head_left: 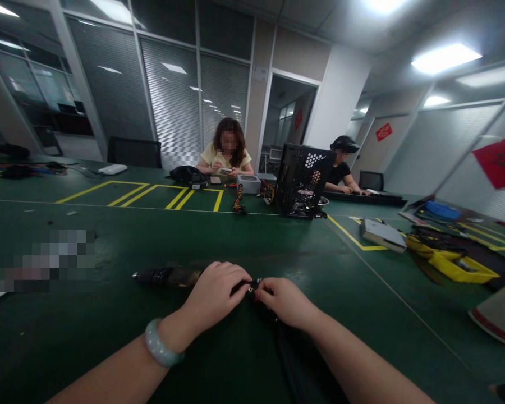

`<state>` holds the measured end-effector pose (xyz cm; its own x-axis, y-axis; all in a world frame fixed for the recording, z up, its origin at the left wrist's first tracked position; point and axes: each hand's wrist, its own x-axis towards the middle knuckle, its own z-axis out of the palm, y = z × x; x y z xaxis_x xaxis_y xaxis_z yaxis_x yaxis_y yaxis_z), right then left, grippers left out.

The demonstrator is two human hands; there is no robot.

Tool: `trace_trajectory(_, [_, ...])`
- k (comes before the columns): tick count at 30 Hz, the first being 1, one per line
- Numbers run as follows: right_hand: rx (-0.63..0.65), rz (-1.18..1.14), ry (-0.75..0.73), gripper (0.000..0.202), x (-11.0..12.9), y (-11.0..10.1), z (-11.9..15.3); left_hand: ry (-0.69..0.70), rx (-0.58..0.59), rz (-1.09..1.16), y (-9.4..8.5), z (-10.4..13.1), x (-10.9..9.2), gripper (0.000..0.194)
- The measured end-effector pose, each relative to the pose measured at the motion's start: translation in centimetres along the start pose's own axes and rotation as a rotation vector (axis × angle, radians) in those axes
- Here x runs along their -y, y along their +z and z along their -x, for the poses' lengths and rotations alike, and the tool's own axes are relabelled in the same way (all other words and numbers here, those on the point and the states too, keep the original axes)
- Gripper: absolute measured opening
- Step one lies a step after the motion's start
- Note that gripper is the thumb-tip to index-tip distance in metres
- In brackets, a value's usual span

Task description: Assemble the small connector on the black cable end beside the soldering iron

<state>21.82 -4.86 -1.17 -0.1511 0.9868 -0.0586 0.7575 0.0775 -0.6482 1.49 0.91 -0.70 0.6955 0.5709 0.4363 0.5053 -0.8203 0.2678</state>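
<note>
In the middle of the green table lies a black electric screwdriver (162,276) on its side, its short metal tip pointing left. My left hand (216,289) is closed over its rear end, thumb and forefinger pinching a small dark part. My right hand (288,300) is closed too, its fingertips pinching the end of a black cord (288,359) close to the left fingertips. The cord runs from under the right hand toward the table's near side. Between the fingertips shows a tiny brass-coloured spot; the exact joint there is hidden.
Farther back stand a black computer case (303,179) and a grey power supply (248,184) with loose cables. At right are a silver box (382,234) and a yellow bin (463,268). Two people sit across the table (172,230). Yellow tape marks its top.
</note>
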Motion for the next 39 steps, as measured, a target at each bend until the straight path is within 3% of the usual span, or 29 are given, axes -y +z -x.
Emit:
trace_trajectory(14, [-0.081,-0.027,0.011,0.027,0.31,0.78,-0.12,-0.033,0.008,0.022,-0.02,-0.05,-0.10,0.016])
trace_trajectory(39, [-0.031,-0.056,0.050,0.027,0.65,0.38,-0.30,-0.035,-0.002,-0.007,0.08,-0.02,-0.13,0.015])
